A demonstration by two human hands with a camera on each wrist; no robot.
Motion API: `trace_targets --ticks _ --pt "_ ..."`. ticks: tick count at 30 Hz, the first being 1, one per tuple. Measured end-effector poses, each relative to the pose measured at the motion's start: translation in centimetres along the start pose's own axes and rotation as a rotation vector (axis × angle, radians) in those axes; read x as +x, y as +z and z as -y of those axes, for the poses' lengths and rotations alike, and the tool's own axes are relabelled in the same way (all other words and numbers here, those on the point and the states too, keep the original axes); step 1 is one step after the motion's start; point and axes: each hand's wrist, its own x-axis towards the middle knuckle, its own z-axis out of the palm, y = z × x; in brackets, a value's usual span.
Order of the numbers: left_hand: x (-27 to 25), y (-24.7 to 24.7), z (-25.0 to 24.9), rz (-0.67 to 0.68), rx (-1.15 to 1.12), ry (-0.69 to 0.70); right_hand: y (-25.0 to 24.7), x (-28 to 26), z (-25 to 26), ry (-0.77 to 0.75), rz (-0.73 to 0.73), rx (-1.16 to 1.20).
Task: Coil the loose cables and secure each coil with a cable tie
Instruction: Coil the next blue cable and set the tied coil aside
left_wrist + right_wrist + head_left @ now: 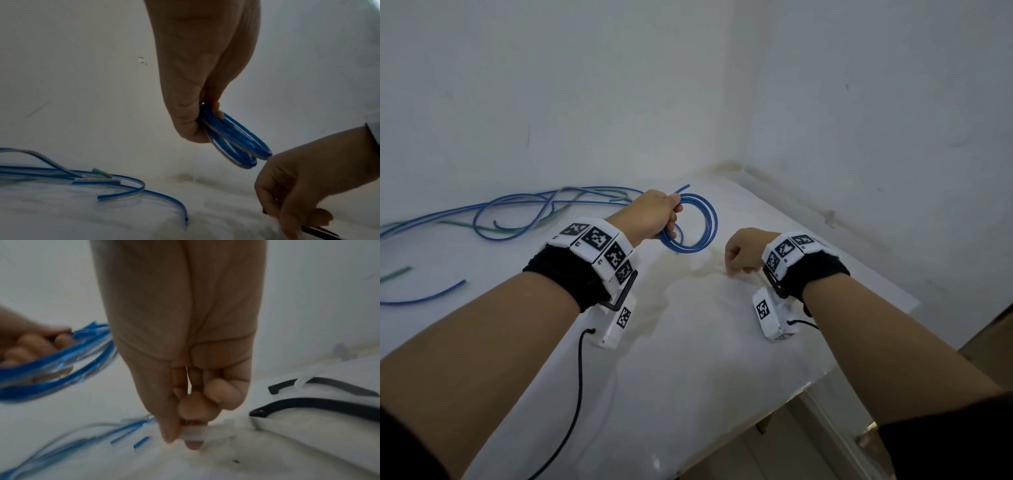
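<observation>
My left hand [671, 216] grips a small coil of blue cable [713, 222] and holds it up above the white table [688, 359]. In the left wrist view my fingers [185, 126] pinch the coil's loops [242, 142] together. To the right, my right hand [736, 263] is down at the table surface with curled fingers. The blurred right wrist view shows its thumb and fingertips [170, 431] pinching a pale translucent cable tie [205, 431]. The blue coil [51, 386] hangs to their left.
Loose blue and green cables [592, 189] sprawl over the far left of the table, with cut ends [92, 182] lying free. Short blue [424, 298] and green [395, 274] pieces lie at the left. Dark strips [329, 404] lie right of my right hand. Walls close the back and right.
</observation>
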Motion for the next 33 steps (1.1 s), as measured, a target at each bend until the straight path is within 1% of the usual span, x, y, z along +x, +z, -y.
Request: trace_targets --ticks 2,5,8,10,12,15,17,19,21,23,26,30,33 --pt "-0.3 -0.7 0.0 -0.019 -0.006 -0.006 -0.5 -0.2 0.4 0.015 -0.085 0.191" --pt "-0.8 -1.9 0.2 -0.073 -0.021 -0.015 -1.1 -0.7 1.5 -0.032 -0.221 0.67" --pt "-1.6 -3.3 0.4 -0.119 -0.01 -0.021 -1.5 -1.7 3.9 -0.162 -0.348 1.024" --pt "-2.2 -4.6 0.5 -0.155 -0.011 -0.014 -1.7 -2.3 6.0 -0.267 -0.365 1.2" --pt "-2.9 -6.0 0.7 -0.194 -0.009 -0.01 -1.7 -2.7 8.1 -0.382 -0.354 1.301" --pt "-3.9 -8.0 0.9 -0.235 -0.003 -0.022 -1.4 -3.0 11.1 -0.51 -0.287 1.308" --pt "-4.9 -9.5 1.1 -0.257 0.002 -0.019 -1.0 -2.9 13.3 -0.554 -0.248 1.211" --pt "-5.7 -10.4 1.2 -0.258 0.001 -0.021 -0.5 -2.6 14.7 -0.585 -0.247 1.069" --pt "-6.7 -11.5 1.3 -0.258 0.018 -0.009 0.0 -2.2 16.4 -0.62 -0.279 0.943" --pt "-7.5 -12.6 1.6 -0.258 0.041 -0.01 0.3 -1.7 17.9 -0.664 -0.307 0.883" --pt "-8.5 -14.2 2.2 -0.279 0.054 -0.046 0.8 -1.4 20.0 -0.729 -0.317 0.899" --pt "-9.9 -16.1 2.8 -0.326 0.023 -0.08 1.8 -1.2 22.3 -0.804 -0.269 0.978" --pt "-10.7 -17.4 3.0 -0.33 0.028 -0.103 2.8 -0.9 23.5 -0.828 -0.238 1.009"
